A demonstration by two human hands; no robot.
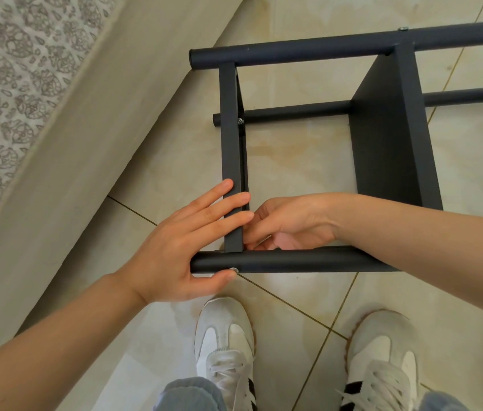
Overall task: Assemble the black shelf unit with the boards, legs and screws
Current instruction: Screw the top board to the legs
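The black shelf unit lies on its side on the tiled floor. Its end board (pixel 230 129) stands on edge between the far leg (pixel 308 50) and the near leg (pixel 293 261). A second board (pixel 391 137) stands to the right. My left hand (pixel 175 250) lays straight fingers across the end board, and its thumb touches a silver screw head (pixel 235 269) on the near leg. My right hand (pixel 293 221) reaches inside the corner where the board meets the near leg. Its fingers are curled round what looks like a thin silver piece, mostly hidden.
A third leg (pixel 293 112) lies on the floor, with a screw (pixel 239 121) at the end board. Along the left side runs a bed with a patterned cover (pixel 3 84) and a beige side panel (pixel 86 143). My white shoes (pixel 225 342) stand just below the near leg.
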